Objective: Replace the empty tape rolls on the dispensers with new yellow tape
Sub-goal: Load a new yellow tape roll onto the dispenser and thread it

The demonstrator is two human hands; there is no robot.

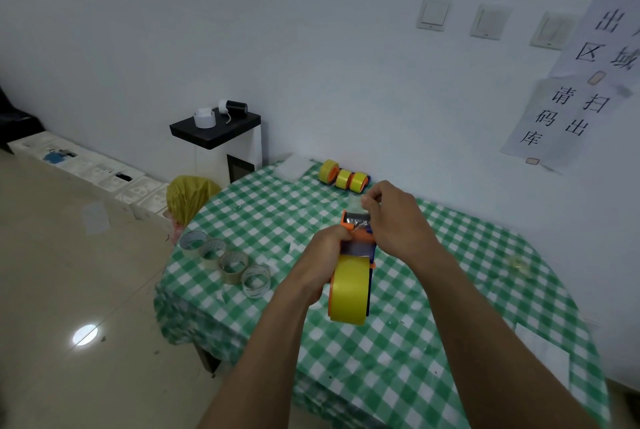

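An orange tape dispenser (358, 238) with a full yellow tape roll (348, 290) on it is held above the checked table. My left hand (325, 255) grips the dispenser's body from the left. My right hand (391, 217) pinches the loose end of the tape at the dispenser's cutter end, fingers curled. Three dispensers loaded with yellow tape (344, 177) lie in a row at the table's far edge. Several empty tape cores (227, 262) stand in a line near the table's left edge.
The table carries a green-and-white checked cloth (433, 324). A yellow bag (188, 196) sits on the floor by the far left corner. Behind it stands a small white cabinet with a black top (216, 130). The wall runs close behind the table.
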